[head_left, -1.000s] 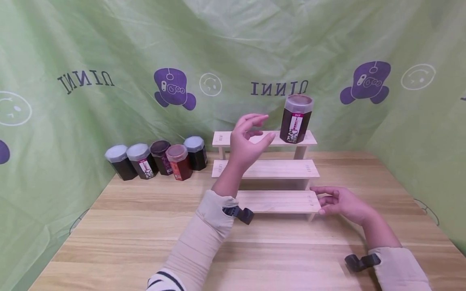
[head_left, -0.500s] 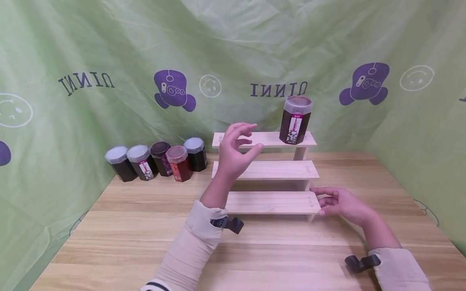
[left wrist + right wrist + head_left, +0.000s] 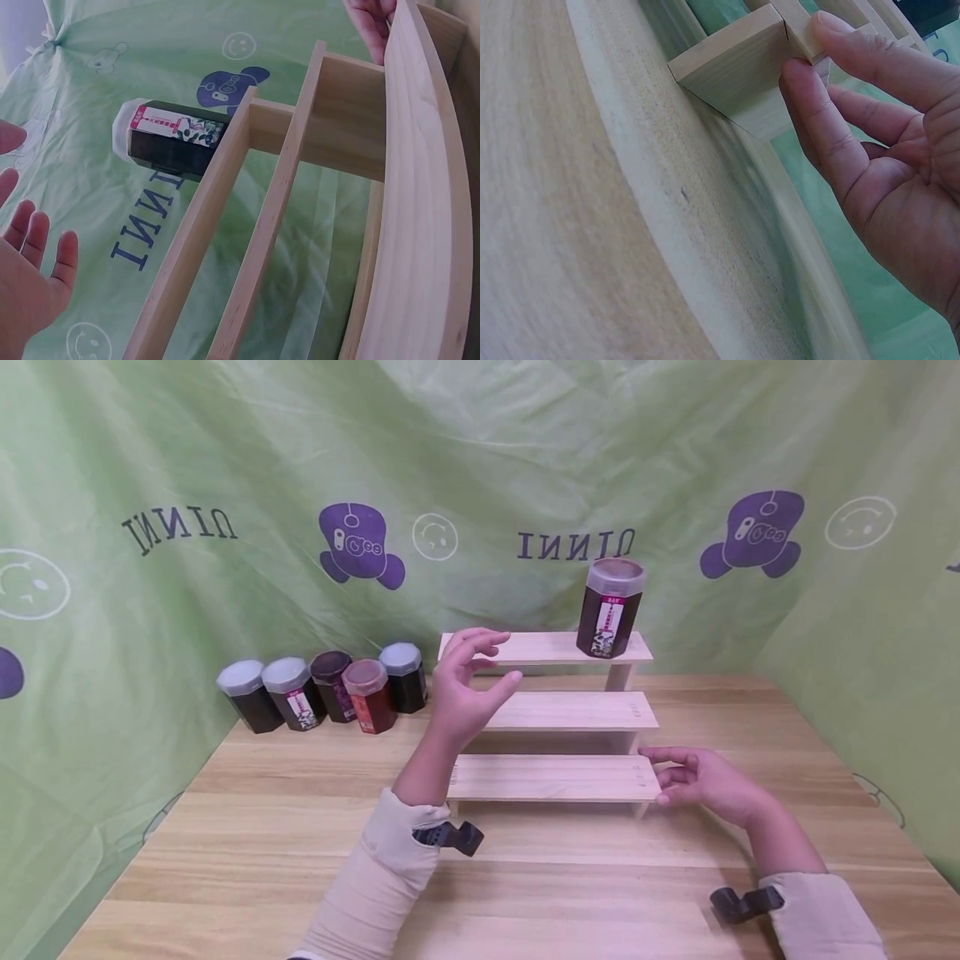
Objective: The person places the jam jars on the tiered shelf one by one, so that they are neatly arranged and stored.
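Note:
A three-step wooden display stand (image 3: 555, 777) stands on the table. At the right of its top step a dark octagonal jar (image 3: 609, 618) with a pale lid and a white-and-pink label stands upright. My left hand (image 3: 465, 693) hovers over the stand's left side, holding nothing, its fingers spread and slightly bent. In the left wrist view the same hand (image 3: 34, 281) is apart from the jar (image 3: 176, 139). My right hand (image 3: 708, 785) pinches the right end of the lowest step; in the right wrist view, thumb and fingertips (image 3: 802, 71) meet the board's end.
Several more jars stand in a group on the table at the left, among them a red one (image 3: 370, 697) and a black one with a pale blue lid (image 3: 405, 681). A green printed curtain (image 3: 480, 460) hangs behind the wooden table (image 3: 300, 827).
My left hand has drawn back to the left and down, away from the jar on the top step. The right hand keeps its place on the stand.

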Available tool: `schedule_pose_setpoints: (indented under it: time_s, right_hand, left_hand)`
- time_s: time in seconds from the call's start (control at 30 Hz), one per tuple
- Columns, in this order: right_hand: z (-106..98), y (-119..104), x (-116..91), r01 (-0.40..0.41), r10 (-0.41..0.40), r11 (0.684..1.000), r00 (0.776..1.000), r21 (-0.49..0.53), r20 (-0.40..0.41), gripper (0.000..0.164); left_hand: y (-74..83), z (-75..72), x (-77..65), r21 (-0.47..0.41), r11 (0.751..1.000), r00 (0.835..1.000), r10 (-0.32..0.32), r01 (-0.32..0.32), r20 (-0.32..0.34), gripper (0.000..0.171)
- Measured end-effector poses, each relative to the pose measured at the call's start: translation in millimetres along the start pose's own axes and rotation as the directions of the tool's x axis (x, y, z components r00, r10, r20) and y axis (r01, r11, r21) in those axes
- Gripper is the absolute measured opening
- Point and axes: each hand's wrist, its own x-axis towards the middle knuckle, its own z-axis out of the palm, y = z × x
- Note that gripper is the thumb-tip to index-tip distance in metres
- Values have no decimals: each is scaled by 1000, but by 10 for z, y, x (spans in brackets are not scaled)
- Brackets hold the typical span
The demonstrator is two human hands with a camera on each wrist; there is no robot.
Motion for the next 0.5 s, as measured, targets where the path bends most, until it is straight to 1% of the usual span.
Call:
schedule_pose_setpoints:
  time_s: [0.27,0.5]
  right_hand:
    - [2,11,1,11,-11,1000,1000,2,-1,73]
    - [3,1,4,9,-9,1000,1000,8,0,74]
  left_hand:
    - [15,-116,-71,11,999,999,46,-46,-4,37]
    - [8,-234,-131,26,999,999,34,-34,-14,37]
